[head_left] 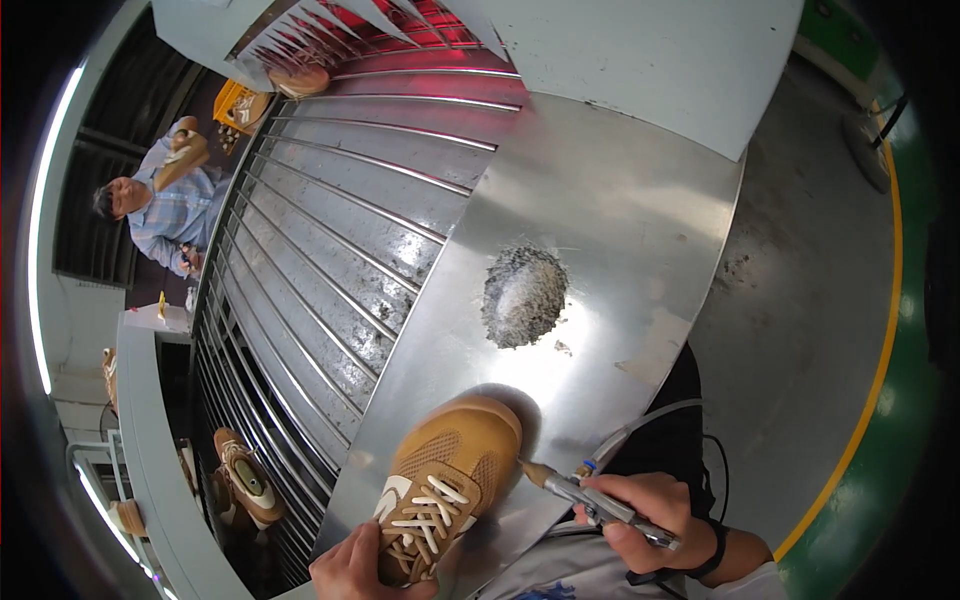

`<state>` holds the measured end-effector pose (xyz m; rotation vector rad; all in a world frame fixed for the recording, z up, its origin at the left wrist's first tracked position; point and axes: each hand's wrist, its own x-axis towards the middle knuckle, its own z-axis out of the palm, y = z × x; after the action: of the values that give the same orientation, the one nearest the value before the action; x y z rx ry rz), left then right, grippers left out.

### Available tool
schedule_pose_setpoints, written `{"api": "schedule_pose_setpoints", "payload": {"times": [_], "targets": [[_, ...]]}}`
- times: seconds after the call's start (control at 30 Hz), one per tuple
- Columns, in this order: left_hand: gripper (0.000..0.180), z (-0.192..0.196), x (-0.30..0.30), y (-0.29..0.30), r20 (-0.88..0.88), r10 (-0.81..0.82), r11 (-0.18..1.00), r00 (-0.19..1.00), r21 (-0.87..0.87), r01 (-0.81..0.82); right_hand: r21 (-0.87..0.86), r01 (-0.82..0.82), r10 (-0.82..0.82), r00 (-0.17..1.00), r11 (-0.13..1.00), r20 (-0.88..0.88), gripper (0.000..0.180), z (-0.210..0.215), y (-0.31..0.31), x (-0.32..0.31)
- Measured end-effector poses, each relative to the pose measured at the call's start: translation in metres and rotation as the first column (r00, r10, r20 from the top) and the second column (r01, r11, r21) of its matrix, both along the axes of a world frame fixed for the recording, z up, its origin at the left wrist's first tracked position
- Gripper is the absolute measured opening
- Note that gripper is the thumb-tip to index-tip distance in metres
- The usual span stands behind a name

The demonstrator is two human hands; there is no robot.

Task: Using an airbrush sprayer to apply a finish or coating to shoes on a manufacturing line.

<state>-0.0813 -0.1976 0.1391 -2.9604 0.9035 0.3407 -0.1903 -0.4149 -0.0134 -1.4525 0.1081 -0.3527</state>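
A tan sneaker (447,470) with white laces and a mesh toe points away from me on the metal ledge. My left hand (362,566) grips it near its heel end, thumb along its side. In my right hand (650,518) is a metal hand tool with a brush-like tip (590,497), a blue fitting and a clear hose. Its tan tip lies at the right edge of the sneaker's toe; whether it touches, I cannot tell.
A rough grey patch of residue (524,297) marks the metal ledge (620,240). Left of it runs a conveyor of metal rods (340,215) toward a red-lit opening with a strip curtain (330,35). More tan shoes (250,480) lie at lower left. Another person (170,205) holds a shoe across the conveyor.
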Motion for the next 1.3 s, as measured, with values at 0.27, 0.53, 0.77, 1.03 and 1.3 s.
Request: {"api": "schedule_pose_setpoints", "payload": {"times": [0.27, 0.53, 0.77, 1.03, 1.3], "targets": [[0.065, -0.003, -0.002, 0.025, 0.169, -0.232, 0.965, 0.958, -0.082, 0.248, 0.359, 0.204, -0.17, 0.978, 0.911, -0.124, 0.062, 0.014, -0.027, 0.002], [0.034, -0.025, 0.019, 0.049, 0.318, -0.391, 0.894, 0.864, -0.092, 0.439, 0.289, 0.185, -0.167, 0.982, 0.939, -0.084, 0.051, 0.019, -0.04, 0.065], [0.03, -0.035, 0.021, 0.056, 0.336, -0.365, 0.878, 0.868, -0.187, 0.441, 0.042, -0.043, 0.048, 0.99, 0.998, -0.131, 0.045, 0.04, -0.031, 0.095], [0.027, -0.037, 0.023, 0.059, 0.325, -0.34, 0.869, 0.882, -0.249, 0.427, -0.238, -0.45, 0.414, 0.891, 0.861, -0.187, 0.046, 0.071, -0.01, 0.139], [0.029, -0.04, 0.026, 0.065, 0.313, -0.348, 0.862, 0.884, -0.263, 0.432, -0.159, -0.518, 0.479, 0.848, 0.841, -0.228, 0.045, 0.063, -0.012, 0.137]]}}
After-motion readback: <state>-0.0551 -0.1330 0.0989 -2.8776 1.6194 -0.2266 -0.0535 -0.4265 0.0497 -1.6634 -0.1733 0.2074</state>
